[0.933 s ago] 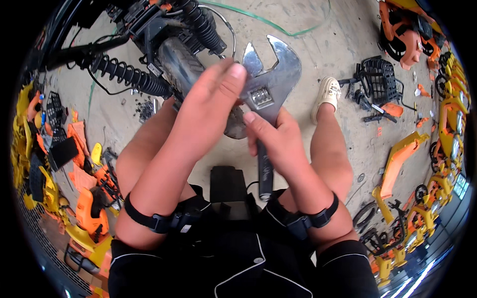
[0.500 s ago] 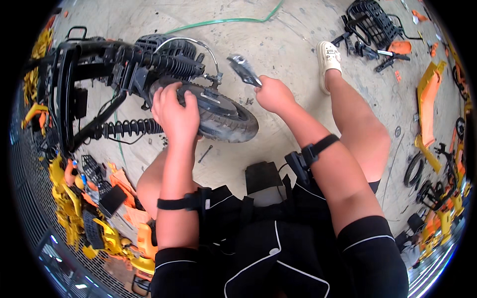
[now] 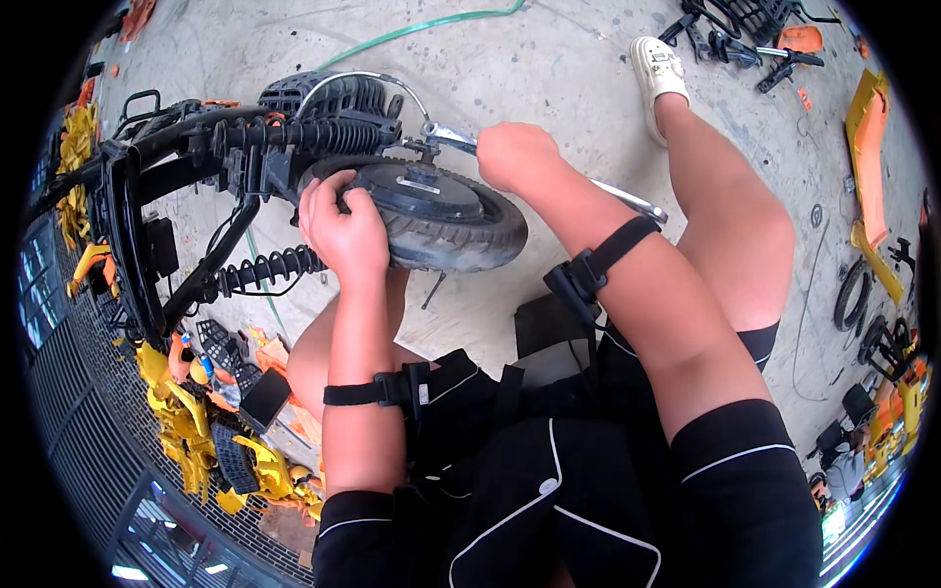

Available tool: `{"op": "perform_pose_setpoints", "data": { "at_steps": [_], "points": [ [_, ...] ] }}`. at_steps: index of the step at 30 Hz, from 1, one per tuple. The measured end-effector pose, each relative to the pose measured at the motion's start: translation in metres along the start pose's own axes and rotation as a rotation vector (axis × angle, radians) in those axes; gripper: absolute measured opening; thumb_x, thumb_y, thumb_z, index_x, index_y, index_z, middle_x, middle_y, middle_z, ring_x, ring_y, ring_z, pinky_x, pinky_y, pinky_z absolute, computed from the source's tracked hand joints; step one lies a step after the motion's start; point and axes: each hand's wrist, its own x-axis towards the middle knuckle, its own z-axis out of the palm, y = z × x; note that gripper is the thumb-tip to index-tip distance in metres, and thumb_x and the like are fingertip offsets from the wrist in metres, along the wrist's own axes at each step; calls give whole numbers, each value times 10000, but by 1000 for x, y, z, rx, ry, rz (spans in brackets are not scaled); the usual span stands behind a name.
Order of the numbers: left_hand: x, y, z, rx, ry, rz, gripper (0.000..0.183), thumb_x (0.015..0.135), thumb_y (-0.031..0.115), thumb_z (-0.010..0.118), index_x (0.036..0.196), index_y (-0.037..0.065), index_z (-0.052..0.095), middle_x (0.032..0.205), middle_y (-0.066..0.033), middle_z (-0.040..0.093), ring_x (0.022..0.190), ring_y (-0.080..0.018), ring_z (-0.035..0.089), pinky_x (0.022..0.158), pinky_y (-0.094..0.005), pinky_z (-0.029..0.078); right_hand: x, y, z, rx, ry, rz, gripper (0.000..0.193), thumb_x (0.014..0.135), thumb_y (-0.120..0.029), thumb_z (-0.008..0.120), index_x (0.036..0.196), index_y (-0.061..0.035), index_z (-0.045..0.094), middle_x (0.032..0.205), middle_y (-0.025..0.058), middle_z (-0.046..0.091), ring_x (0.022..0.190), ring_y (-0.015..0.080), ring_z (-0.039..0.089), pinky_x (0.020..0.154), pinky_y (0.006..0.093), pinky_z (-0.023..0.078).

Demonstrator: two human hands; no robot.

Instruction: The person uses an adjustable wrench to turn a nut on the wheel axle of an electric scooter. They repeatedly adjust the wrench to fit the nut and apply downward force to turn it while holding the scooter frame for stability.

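- On a grey concrete floor, works with knees apart, among loose parts spread toward both rims.
- Along the left, strewn with a heap of yellow and orange panels; along the right, with a long yellow-and-orange panel, a loose black tyre and, near the upper corner, a black basket.
- Across the top, crossed by a green strap; at lower left, edged by dark slatted panelling.
- With the left hand half open, touches the far left part of the wheel, fingers curled over it and thumb spread apart.
- With the right hand closed in a fist, grips a long wrench, handle end reappearing beyond the forearm.
- Sets the wrench head at the axle, just beside the hub; cannot tell whether seated on a nut.
- In texture, ranges from chunky matte rubber tread to a smooth round dark hub, shiny silver wrench metal, an open coil spring, a ribbed black bellows and a thin arched grey cable, beside black tubular framework.
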Motion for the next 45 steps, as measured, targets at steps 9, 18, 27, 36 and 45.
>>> {"op": "perform_pose_setpoints", "data": {
  "at_steps": [9, 18, 27, 36, 45],
  "points": [
    [0, -4, 3, -35, 8, 5, 230, 823, 142, 565, 963, 93, 741, 1128, -154, 675, 1237, -320, 529, 1077, -446, 347, 7, -11, -9, -24, -18, -16, 235, 825, -68, 599, 1001, -82, 755, 1001, 122, 730, 907, 294, 709, 751, 406, 562],
    [0, 0, 1, -37, 2, 9, 209, 820, 128, 577, 946, 74, 734, 1117, -158, 670, 1202, -329, 545, 1063, -434, 375, 20, 29, 32, 9, 57, -75, 252, 861, -90, 572, 1064, -114, 718, 981, 121, 722, 928, 320, 695, 769, 436, 557],
    [-2, 0, 2, -23, 2, 9, 209, 832, 129, 569, 944, 60, 731, 1126, -164, 667, 1208, -336, 543, 1066, -428, 389, 24, 42, 54, 73, 120, -102, 269, 864, -78, 541, 1097, -125, 667, 1000, 122, 710, 939, 327, 683, 771, 458, 543],
    [1, 0, 2, -42, 4, 14, 214, 835, 120, 554, 935, 35, 724, 1087, -157, 666, 1160, -336, 558, 1046, -423, 398, 21, 20, 52, 131, 76, -39, 311, 889, -83, 506, 1148, -134, 671, 1051, 113, 710, 991, 318, 682, 803, 451, 551],
    [-2, -2, 2, -28, 9, 30, 214, 836, 117, 552, 924, 23, 722, 1059, -151, 667, 1110, -332, 571, 1021, -421, 412, 36, 36, 55, 104, 104, -121, 307, 896, -99, 510, 1160, -154, 657, 1058, 111, 702, 994, 323, 675, 813, 459, 550]
  ]
}}
